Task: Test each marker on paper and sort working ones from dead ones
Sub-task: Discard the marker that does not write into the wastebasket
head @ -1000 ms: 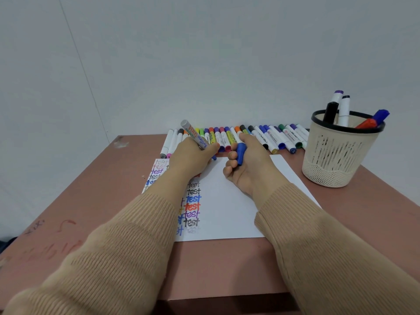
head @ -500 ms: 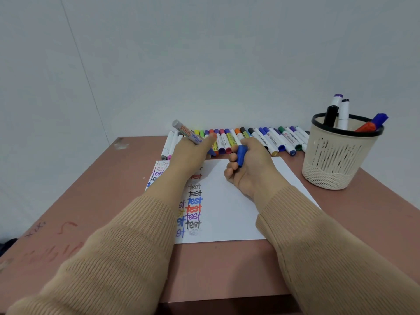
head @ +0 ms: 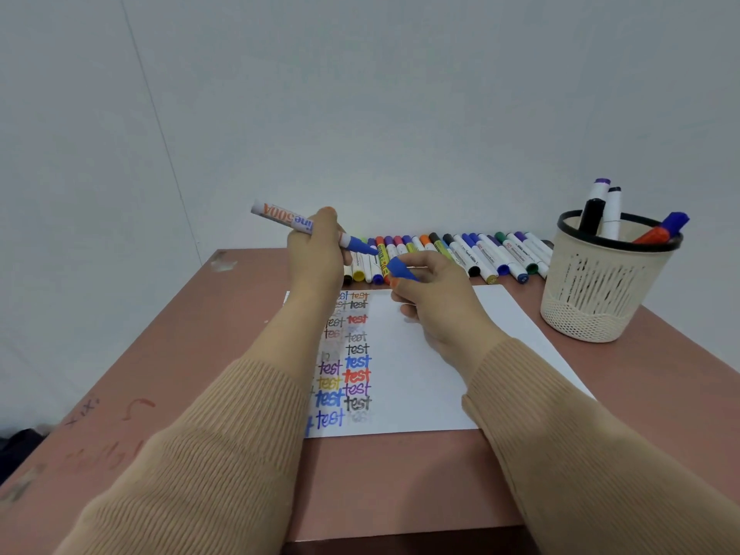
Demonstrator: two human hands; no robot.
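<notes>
Well, the left hand (head: 316,254) is curled round a white marker (head: 286,219) with a blue tip. It holds the marker up in the air, over the far end of the paper (head: 424,378). The tip points to the right, at a blue cap (head: 400,270). The right hand (head: 436,302) pinches that cap, just beside the tip but not on it. The paper lies flat on the reddish worktop (head: 180,354). The word "test" is written on its left side again and again, in lots of colours. Behind the paper, a long row of markers (head: 480,252) lies by the wall. On the right stands a cream basket (head: 600,298). Some other markers (head: 610,212) stick up out of it.
</notes>
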